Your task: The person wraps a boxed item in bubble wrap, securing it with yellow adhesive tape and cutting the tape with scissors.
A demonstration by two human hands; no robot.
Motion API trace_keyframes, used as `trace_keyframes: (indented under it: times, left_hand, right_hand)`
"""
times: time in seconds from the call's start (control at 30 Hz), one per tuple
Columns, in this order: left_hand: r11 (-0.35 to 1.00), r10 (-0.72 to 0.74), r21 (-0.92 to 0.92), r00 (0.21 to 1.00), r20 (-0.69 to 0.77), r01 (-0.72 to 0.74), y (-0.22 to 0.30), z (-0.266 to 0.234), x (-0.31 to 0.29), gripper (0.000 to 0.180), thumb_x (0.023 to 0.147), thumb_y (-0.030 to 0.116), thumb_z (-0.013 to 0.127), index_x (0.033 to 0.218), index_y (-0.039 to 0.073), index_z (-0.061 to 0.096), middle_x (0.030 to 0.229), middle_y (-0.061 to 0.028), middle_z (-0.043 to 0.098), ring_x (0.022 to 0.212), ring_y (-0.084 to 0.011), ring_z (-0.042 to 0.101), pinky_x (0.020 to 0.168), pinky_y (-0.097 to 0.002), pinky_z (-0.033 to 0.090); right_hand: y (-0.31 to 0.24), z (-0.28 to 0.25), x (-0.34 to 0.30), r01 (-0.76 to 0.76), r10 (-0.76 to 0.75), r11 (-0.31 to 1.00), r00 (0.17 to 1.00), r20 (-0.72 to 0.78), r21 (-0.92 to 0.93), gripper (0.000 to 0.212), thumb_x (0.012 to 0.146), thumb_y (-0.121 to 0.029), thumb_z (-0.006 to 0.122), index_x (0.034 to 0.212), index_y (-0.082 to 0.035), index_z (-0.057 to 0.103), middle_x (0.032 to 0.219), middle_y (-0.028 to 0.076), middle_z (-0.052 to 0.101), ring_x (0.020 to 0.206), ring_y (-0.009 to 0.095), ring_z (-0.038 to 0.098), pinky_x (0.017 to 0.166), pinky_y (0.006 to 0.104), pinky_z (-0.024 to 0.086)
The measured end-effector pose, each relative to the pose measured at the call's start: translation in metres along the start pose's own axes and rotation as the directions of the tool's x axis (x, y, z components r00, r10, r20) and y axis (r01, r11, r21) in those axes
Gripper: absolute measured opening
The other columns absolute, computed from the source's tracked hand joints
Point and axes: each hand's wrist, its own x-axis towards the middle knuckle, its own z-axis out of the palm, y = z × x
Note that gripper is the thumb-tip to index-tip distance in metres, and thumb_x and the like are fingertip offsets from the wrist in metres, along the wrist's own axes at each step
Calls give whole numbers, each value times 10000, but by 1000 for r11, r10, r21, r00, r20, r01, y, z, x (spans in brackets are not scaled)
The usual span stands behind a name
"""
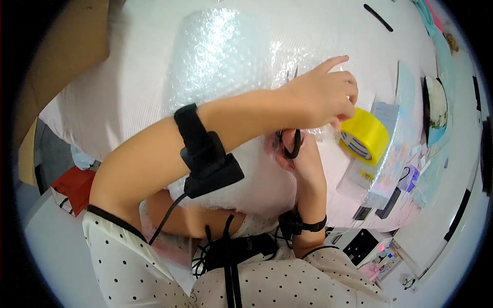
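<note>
My left arm reaches across to the right, over my right hand. My left hand [328,95] has its thumb and forefinger drawn together beside a roll of yellow packing tape [371,134], while its outer fingers stand apart. Whatever the pinch holds is too small to make out. Below that wrist, my right hand [302,151] is wrapped round the black handles of a pair of scissors [294,143]. Their blade tips show beyond my left forearm, pointing away from me over clear bubble wrap. A large bundle of bubble wrap [218,56] lies on the bed to the left.
Flat plastic-wrapped packets [382,172] lie right of the tape on the pale striped bedcover [138,61]. A black strip [378,18] lies far right. A cardboard box [77,56] stands far left, with a red box [73,190] below it. A cable hangs from my left arm's strap.
</note>
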Motion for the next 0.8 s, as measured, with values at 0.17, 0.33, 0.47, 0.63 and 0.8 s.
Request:
trace_keyframes:
  times: [0.17,0.33,0.47,0.63,0.8]
  left_hand:
    - [999,-45,21,999,19,45,3,-3,-1,95,688,197,692,778,166,681,968,14,588,1120,-158,489,1128,-507,160]
    - [997,-73,-35,997,2,73,4,-5,0,100,698,193,690,785,147,677,966,-1,583,1111,-158,489,1130,-495,167]
    - [993,-71,-95,998,0,70,4,-7,0,106,705,173,683,792,115,666,967,-20,576,1088,-171,496,1129,-479,188]
    - [980,-87,-177,996,24,89,4,-10,1,105,711,148,677,790,84,654,970,-37,575,1067,-196,501,1120,-454,225]
    - [952,-92,-284,992,88,113,3,-17,7,130,706,143,681,807,68,649,962,-54,573,1036,-229,512,1081,-455,284]
  right_hand:
    - [-2,-4,7,4,0,998,998,67,-69,421,925,-414,527,787,-16,532,596,61,526,365,55,339,344,205,218]
    - [-4,-11,14,50,-39,997,984,173,-63,388,921,-366,551,818,8,546,598,59,535,361,54,339,336,201,227]
    - [-12,-13,18,18,9,990,982,189,-143,356,918,-332,567,843,15,542,606,63,544,361,52,344,324,196,216]
    - [-5,-10,20,110,-92,978,990,108,-177,330,911,-311,583,833,8,547,606,61,544,362,48,352,320,195,206]
    - [-16,-13,25,65,-32,975,988,154,-215,308,897,-290,581,774,-8,570,565,35,516,363,56,349,348,210,235]
